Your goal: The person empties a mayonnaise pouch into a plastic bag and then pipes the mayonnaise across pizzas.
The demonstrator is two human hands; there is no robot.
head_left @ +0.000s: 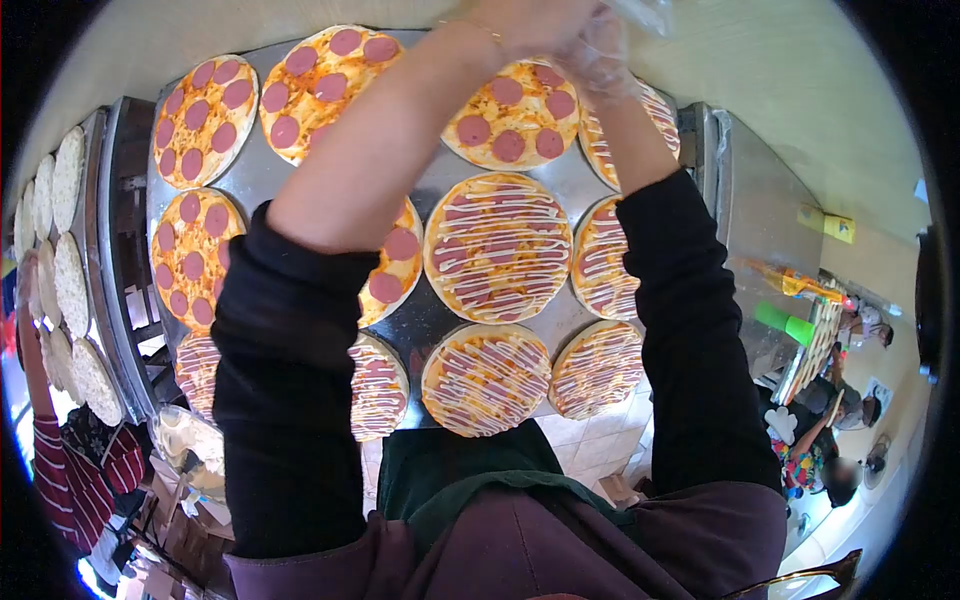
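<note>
Both my arms reach over the metal tray table, and the hands meet at the top edge of the view. My left hand [535, 25], with a thin bracelet at the wrist, bends over toward the right one. Thin clear plastic covers my right hand [598, 60]. More crumpled clear plastic [645, 15] sticks out beside them. The fingers look closed and overlap; I cannot tell what is between them. Below the hands lies a pizza with sausage slices [508, 112]. Beside it, a pizza striped with white sauce [655, 118] is partly behind my right forearm.
More round pizzas cover the metal surface [420, 190], some with plain slices, others like the striped pizza [498, 248]. At left, a rack holds pale rounds [72, 285], near a person in a striped top [90, 460]. Other people [835, 430] are at far right.
</note>
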